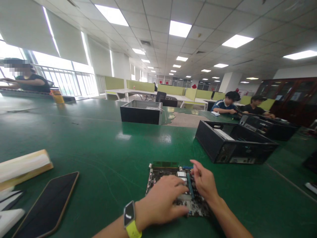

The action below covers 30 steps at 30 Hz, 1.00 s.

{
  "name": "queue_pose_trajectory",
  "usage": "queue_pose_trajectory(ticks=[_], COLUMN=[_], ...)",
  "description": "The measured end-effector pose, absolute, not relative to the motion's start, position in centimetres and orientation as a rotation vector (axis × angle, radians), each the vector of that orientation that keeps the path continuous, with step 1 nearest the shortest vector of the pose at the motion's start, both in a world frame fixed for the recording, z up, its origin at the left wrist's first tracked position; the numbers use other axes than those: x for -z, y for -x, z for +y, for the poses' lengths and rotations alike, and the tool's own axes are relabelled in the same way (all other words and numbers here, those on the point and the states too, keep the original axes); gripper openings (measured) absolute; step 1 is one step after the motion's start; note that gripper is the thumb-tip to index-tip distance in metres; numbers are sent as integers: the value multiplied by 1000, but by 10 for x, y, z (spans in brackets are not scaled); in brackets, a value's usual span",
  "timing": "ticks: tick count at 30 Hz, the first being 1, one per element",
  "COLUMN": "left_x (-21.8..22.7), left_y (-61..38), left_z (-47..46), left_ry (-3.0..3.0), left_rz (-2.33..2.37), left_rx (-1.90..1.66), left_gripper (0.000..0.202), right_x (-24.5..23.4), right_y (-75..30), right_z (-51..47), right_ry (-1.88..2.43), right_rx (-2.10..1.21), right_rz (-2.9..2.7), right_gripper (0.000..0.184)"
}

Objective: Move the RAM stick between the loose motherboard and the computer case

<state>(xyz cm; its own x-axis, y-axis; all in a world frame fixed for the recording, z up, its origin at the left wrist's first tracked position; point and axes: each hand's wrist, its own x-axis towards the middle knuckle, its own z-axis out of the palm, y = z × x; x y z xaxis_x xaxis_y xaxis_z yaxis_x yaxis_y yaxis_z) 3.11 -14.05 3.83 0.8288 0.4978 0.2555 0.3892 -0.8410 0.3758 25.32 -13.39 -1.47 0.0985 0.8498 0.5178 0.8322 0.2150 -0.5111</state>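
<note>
A motherboard (198, 209) lies flat on the green table, below both my hands. A green memory stick (165, 164) stands along its far edge, and a blue slot (190, 185) runs across its right half. My left hand (164, 198), with a watch (129, 214) on the wrist, lies over the board's middle, fingers spread and hiding part of it. At the board's right edge is my right hand (204, 180). Its index finger is stretched out and the thumb is apart from it; the other fingers are mostly hidden. I see nothing held in either hand.
A black computer case (237, 152) stands at right, another case (141, 114) farther back. A phone (49, 205) and a pale block-shaped thing (24, 165) lie at left. An orange bottle (57, 95) stands far left. Several people sit around the table (99, 142).
</note>
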Motion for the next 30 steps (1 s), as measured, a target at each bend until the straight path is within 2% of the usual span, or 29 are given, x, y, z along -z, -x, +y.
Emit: queue_pose_trajectory(ticks=[3,8,11,18,25,30], left_x=[-29,-14,-10,-5,3,-2], left_y=[-42,-49,-51,-21,88,137], left_z=[-161,-165,-163,-119,-29,10], left_ry=[-2755,-2758,-2773,-2764,-2677,-2545], left_rz=[571,676,708,952,1584,1919], left_rx=[-353,-285,-301,-394,-535,-519], left_gripper=[45,24,19,21,36,33], right_x=[-19,-88,-112,-109,-103,-104], right_y=[-280,-355,-400,-454,-444,-394], right_z=[-132,-103,-73,-15,-27,-58], right_ry=[1692,2013,2231,2504,2549,2557], right_rx=[173,484,489,139,118,114], right_rz=[-1516,-1270,-1279,-1451,-1316,-1318], right_gripper=[39,37,38,39,48,51])
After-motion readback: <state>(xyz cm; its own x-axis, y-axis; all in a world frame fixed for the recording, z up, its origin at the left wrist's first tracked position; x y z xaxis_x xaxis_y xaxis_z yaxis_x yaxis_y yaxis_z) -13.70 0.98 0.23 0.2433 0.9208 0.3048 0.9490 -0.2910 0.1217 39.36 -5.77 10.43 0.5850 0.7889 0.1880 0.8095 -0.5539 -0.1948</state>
